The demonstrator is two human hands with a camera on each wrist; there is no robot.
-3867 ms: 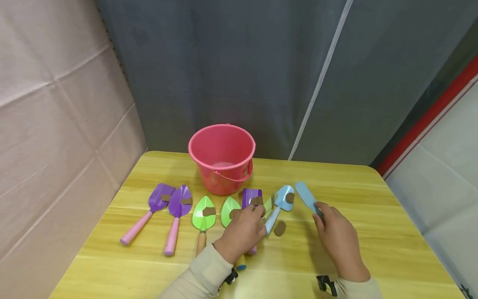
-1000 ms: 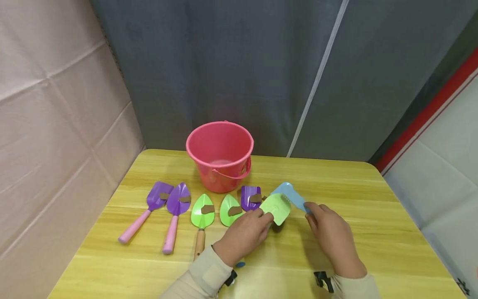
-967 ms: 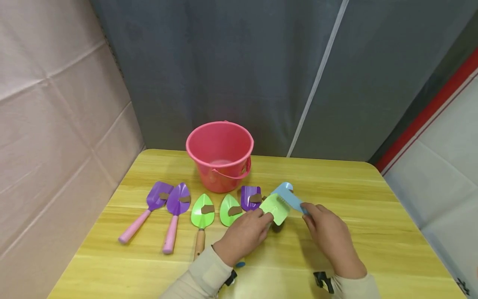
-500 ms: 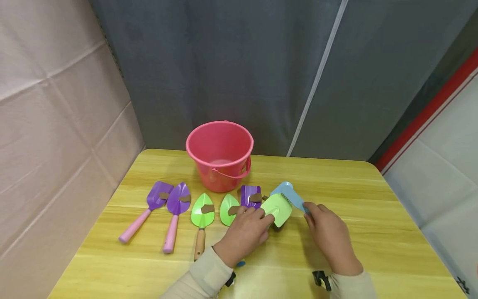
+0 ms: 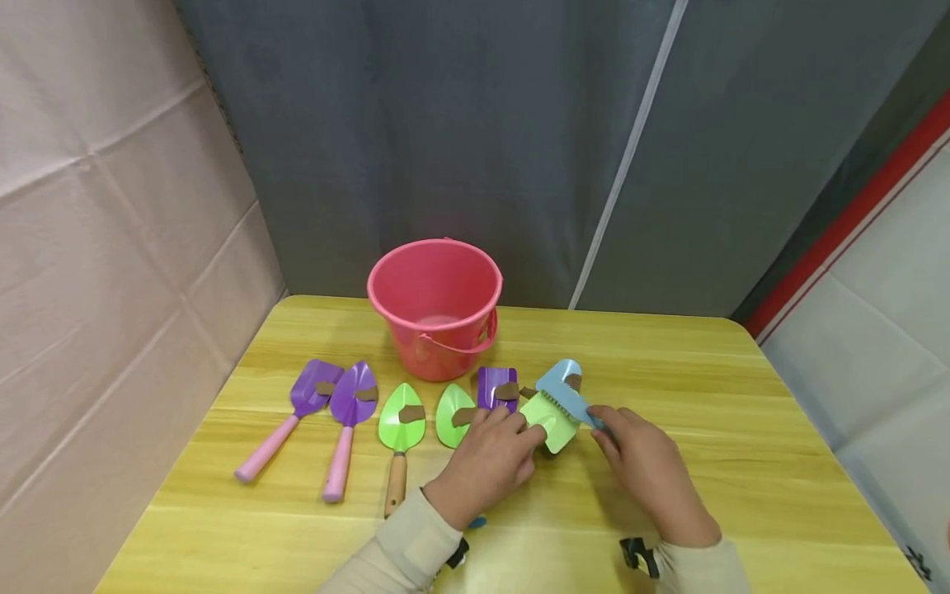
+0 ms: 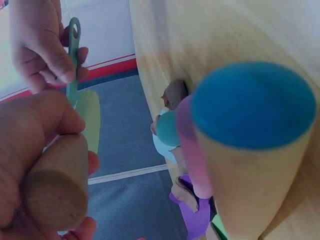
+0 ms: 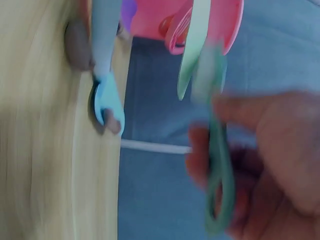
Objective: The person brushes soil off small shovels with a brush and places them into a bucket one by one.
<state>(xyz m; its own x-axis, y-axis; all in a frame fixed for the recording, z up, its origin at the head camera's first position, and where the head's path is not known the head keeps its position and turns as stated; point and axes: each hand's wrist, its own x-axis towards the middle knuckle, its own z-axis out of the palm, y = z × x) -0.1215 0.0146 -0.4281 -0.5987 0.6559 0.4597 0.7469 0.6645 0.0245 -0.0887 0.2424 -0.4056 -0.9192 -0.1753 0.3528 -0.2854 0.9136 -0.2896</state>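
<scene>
My left hand [image 5: 490,462] grips the wooden handle [image 6: 57,185] of a small light green garden shovel, and its blade [image 5: 547,431] is held up off the table in the head view. Between the fingers of my right hand [image 5: 653,470] is pinched a blue brush [image 5: 573,406] with a looped handle [image 7: 220,175]. In the head view its short bristles lie against the green blade; motion blurs them in the right wrist view. Behind them a light blue trowel [image 5: 562,371] lies on the table with a brown piece [image 5: 574,382] on it, its handle hidden in the head view.
A pink bucket [image 5: 434,285] stands at the back. Left of my hands lie purple trowels [image 5: 354,396], green trowels [image 5: 402,422] and a purple shovel [image 5: 493,381], with brown pieces on them. A dark curtain [image 5: 445,124] hangs behind the table [image 5: 668,363].
The brush has moved left from beside the blue trowel onto the green shovel. The green blade, earlier edge-on, has turned broad side to the head camera. The brush has since shifted slightly left.
</scene>
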